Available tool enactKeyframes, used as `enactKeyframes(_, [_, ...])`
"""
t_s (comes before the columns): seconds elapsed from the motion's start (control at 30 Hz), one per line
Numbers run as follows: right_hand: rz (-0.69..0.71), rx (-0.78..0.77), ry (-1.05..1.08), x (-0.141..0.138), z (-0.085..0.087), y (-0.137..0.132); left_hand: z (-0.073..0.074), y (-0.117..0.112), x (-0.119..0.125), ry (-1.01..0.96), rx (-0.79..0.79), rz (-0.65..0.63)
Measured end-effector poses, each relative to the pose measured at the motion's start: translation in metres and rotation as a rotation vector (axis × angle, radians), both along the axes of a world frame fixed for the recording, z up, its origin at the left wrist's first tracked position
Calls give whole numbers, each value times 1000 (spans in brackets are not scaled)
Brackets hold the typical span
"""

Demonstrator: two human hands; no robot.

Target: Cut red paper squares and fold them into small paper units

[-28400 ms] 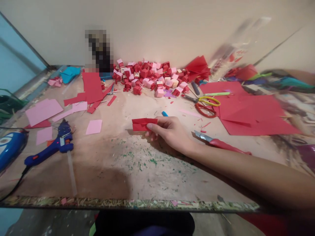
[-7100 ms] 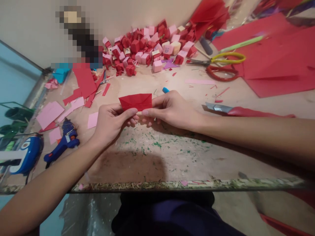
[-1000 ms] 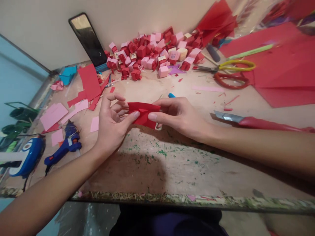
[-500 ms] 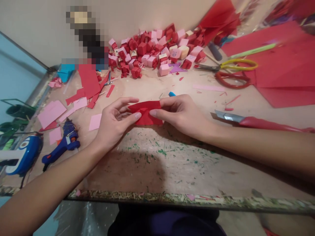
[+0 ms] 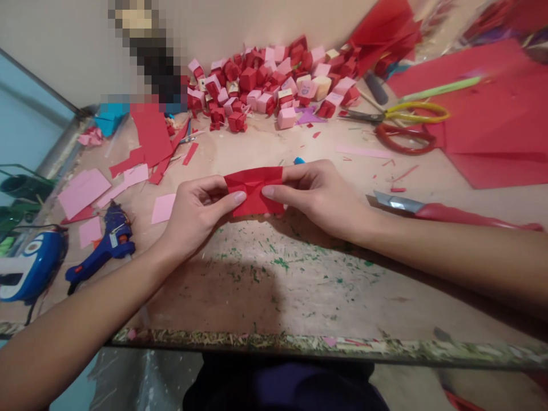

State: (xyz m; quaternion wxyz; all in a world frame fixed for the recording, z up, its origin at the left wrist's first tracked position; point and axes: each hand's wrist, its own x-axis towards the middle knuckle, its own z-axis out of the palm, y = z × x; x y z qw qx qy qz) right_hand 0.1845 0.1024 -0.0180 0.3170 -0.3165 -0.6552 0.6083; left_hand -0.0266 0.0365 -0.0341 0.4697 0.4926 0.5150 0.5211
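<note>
A small creased piece of red paper (image 5: 256,200) is held up above the table between both hands. My left hand (image 5: 201,208) pinches its left side, thumb on the near face and fingers behind. On the right side, my right hand (image 5: 319,197) grips it the same way, with the thumb tip near the paper's middle. The fingertips behind the paper are hidden. Just beyond my right hand lies a small blue object (image 5: 298,160), too little of it showing to name. A pink paper square (image 5: 163,208) rests beside my left hand.
A heap of small red and pink paper boxes (image 5: 257,85) lies at the back. Scissors (image 5: 400,117), a red-handled cutter knife (image 5: 428,208) and red sheets (image 5: 492,125) are on the right. At left are a blue glue gun (image 5: 107,245) and pink sheets (image 5: 83,194). Green scraps (image 5: 280,262) dot the table.
The red paper has been tilted and spread flatter, so more of its face shows. Both hands still hold its sides. The view has shifted slightly.
</note>
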Motion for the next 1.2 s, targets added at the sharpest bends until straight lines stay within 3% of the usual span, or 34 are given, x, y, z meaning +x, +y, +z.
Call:
enactKeyframes(0.33, [23, 56, -3, 0, 0, 0, 2, 0, 0, -16, -14, -74])
enactKeyframes(0.8, [18, 79, -67, 0, 0, 0, 8, -3, 5, 88, -15, -41])
enactKeyframes(1.2, [17, 61, -59, 0, -1, -1, 0, 0, -2, 78, -18, -53])
